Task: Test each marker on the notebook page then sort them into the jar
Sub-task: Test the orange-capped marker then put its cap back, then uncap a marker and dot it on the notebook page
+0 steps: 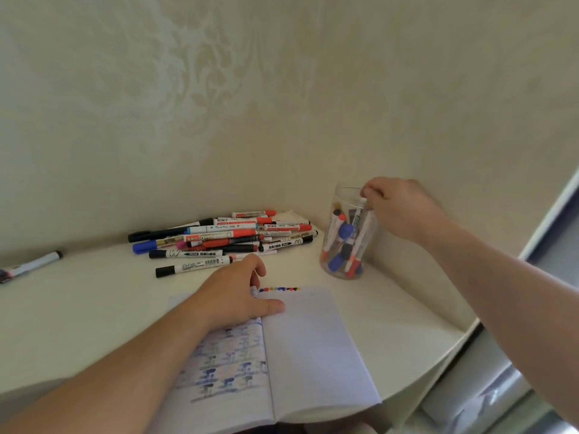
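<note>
An open notebook (307, 346) lies on the white table, with a row of coloured test dots (279, 289) along the top of its right page. My left hand (238, 296) rests flat on the notebook's upper left page, thumb stretched along the fold. A clear jar (347, 233) with several markers stands at the right by the wall. My right hand (398, 208) is at the jar's mouth and pinches the top of a white marker (360, 214) that stands inside the jar. A pile of markers (225, 239) lies behind the notebook.
A single marker (34, 264) lies apart at the far left of the table (94, 302). The wall runs close behind the pile and jar. The table's curved edge falls away at the right, with a grey surface (501, 386) below it.
</note>
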### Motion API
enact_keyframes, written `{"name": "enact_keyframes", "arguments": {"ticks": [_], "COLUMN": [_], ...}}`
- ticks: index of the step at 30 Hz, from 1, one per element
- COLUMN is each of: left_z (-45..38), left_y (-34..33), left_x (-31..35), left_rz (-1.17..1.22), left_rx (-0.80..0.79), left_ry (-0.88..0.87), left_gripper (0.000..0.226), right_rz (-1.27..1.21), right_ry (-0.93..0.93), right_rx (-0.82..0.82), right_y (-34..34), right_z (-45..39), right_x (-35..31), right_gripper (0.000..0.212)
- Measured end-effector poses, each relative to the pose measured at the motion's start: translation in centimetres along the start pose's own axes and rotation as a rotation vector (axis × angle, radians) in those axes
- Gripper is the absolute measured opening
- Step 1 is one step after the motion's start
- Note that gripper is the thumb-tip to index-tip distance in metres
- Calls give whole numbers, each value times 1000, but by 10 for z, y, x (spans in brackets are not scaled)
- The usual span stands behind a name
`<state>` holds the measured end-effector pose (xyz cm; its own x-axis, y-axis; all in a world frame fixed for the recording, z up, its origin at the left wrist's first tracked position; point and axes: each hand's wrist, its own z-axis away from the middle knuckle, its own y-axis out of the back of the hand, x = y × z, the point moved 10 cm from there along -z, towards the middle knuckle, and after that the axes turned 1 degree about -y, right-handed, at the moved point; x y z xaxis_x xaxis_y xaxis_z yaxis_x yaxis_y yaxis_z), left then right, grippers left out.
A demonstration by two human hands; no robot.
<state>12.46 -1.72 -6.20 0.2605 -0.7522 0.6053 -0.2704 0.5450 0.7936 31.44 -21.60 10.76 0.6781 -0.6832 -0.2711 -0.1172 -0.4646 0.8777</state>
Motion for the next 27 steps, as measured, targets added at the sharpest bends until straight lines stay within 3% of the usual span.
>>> {"name": "enact_keyframes", "arguments": {"ticks": [3, 6, 10, 11, 12, 14, 17, 20, 24, 27], "left_z": [0, 0, -1, -1, -1, -2, -2, -2, -1, -1], "left_y": [0, 0, -1, -1, 0, 0, 2, 4, 6, 6], "left_x": [0, 0, -1, -2, -2, -2, -2, 0, -1, -2], "left_rz": [10, 6, 7, 7, 8, 6, -2, 1, 7, 24], "left_rx": [-1, -2, 15, 23, 32, 55, 85, 101, 107, 110], "left_ry": [-11, -17, -22, -21, -21, -24, -36, -46, -46, -46], "left_gripper": [62, 62, 60, 59, 59, 58, 58, 59, 58, 59], "right_rz": [42, 55, 11, -48, -94, -77, 21, 110, 216, 231], "right_ry": [-14, 2, 246, 313, 368, 411, 325, 294, 375, 448], "right_rx": [-87, -59, 427, 459, 404, 126, -228, -217, -129, -60], "right_y": [-9, -8, 22, 15, -6, -75, -173, -204, -202, -186], "right_z": [8, 7, 38, 50, 56, 51, 31, 8, -5, 0], "right_x": [-1, -4, -44, -60, -76, -100, -101, -100, -114, -121], "right_gripper": [64, 56, 26, 25, 25, 24, 37, 46, 26, 22]}}
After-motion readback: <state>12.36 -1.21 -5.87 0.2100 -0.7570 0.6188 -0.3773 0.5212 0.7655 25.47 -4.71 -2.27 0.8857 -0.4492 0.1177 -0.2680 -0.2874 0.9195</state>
